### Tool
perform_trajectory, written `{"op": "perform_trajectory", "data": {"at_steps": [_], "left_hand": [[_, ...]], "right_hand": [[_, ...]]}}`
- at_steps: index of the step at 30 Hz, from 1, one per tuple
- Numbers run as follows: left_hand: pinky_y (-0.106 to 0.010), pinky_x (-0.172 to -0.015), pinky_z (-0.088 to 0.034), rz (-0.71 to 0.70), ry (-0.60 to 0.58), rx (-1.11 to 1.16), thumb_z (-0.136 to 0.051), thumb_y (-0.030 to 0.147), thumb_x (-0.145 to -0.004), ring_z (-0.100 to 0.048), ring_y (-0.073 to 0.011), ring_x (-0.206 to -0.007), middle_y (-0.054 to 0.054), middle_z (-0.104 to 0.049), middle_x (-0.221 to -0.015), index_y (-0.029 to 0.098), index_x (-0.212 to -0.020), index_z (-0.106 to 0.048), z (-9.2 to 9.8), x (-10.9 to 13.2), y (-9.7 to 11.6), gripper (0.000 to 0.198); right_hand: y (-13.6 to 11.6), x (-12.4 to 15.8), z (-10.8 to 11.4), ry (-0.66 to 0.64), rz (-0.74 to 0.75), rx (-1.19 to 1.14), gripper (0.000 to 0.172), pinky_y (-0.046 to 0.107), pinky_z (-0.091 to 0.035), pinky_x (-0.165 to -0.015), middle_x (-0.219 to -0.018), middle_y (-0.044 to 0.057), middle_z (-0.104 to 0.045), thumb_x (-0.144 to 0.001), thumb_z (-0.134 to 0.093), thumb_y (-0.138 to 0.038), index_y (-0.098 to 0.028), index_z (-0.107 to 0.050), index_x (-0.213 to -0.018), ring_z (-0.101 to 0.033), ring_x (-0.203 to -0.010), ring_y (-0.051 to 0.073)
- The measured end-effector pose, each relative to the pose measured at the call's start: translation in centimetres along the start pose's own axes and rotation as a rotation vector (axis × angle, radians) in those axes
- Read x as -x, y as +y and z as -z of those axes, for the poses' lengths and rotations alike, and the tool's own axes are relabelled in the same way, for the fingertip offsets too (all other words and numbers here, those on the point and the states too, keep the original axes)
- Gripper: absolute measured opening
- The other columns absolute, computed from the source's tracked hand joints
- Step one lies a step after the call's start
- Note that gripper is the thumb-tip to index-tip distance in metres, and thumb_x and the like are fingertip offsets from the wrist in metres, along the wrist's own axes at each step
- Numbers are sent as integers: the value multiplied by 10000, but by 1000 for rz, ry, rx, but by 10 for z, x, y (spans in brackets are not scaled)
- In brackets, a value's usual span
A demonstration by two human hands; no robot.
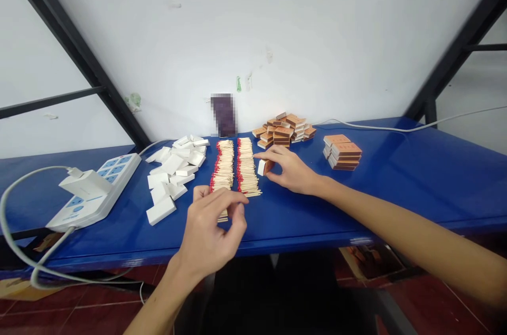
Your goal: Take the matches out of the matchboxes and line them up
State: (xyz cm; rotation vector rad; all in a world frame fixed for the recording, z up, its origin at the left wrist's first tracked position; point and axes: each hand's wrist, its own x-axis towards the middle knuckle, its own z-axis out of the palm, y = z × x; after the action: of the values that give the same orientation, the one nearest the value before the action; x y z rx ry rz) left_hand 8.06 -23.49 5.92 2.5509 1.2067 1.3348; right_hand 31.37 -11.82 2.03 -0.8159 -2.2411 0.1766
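My right hand [291, 170] grips a small orange and white matchbox [263, 167] between thumb and fingers, at the right edge of the matches. My left hand [216, 226] is nearer to me, over the near end of the left row of matches [223, 166]. Its thumb and index fingertips come close together in a pinch; anything between them is too small to make out. A second row of matches [247, 168] lies alongside, red heads to the left. Left of the rows is a loose pile of white matchbox trays [173, 163].
Orange matchboxes [283, 131] are heaped against the wall, and a neat stack of them [343, 152] stands at right. A white power strip [99, 187] with a plugged-in charger and cables sits at left on the blue table [415, 176]. A pixelated dark rectangle [225, 115] is behind the matches.
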Motion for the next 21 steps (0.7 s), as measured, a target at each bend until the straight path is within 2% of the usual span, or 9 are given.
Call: {"op": "perform_trajectory", "data": {"at_steps": [4,8,12,16,21], "left_hand": [[-330,-729,-453,54,109,-39,-548,189,-927,-653,-144,-633,24,-717,-706,187,-877,-672,1,-2,-21,134],[-293,-698,-507,92,82,-23,-532,196,-959,-665,-145,-680,-13,-731,-807,173,-959,-680,1,-1,-41,150],[-306,-785,-524,-133,88,0,-513,148,-981,-664,-174,-882,-64,-711,-957,181,-1057,-682,3,0,-56,188],[-317,-784,-529,-312,96,89,-515,59,-954,-642,-170,-906,-67,-677,-1001,218,-1117,-675,4,1,-60,279],[-286,-677,-509,-374,303,184,-598,3,-843,-620,-146,-779,-28,-644,-897,218,-978,-684,-1,3,-57,268]], "right_hand": [[-10,0,1,33,-5,-104,399,353,-523,-834,-1063,68,-660,-796,-624,-93,-208,-547,-1170,-660,-928,209],[-13,1,1,17,12,-109,284,335,-512,-810,-1056,71,-682,-813,-645,-130,-208,-547,-1068,-666,-938,212],[-13,1,3,17,34,19,281,383,-489,-831,-1045,79,-717,-846,-738,-282,-208,-617,-1089,-643,-921,240],[-14,1,3,-27,49,68,253,331,-459,-716,-877,53,-705,-841,-781,-364,-195,-649,-975,-609,-788,211],[-22,4,0,-82,77,29,105,273,-449,-644,-875,42,-656,-910,-670,-262,-192,-600,-944,-595,-727,163]]}}
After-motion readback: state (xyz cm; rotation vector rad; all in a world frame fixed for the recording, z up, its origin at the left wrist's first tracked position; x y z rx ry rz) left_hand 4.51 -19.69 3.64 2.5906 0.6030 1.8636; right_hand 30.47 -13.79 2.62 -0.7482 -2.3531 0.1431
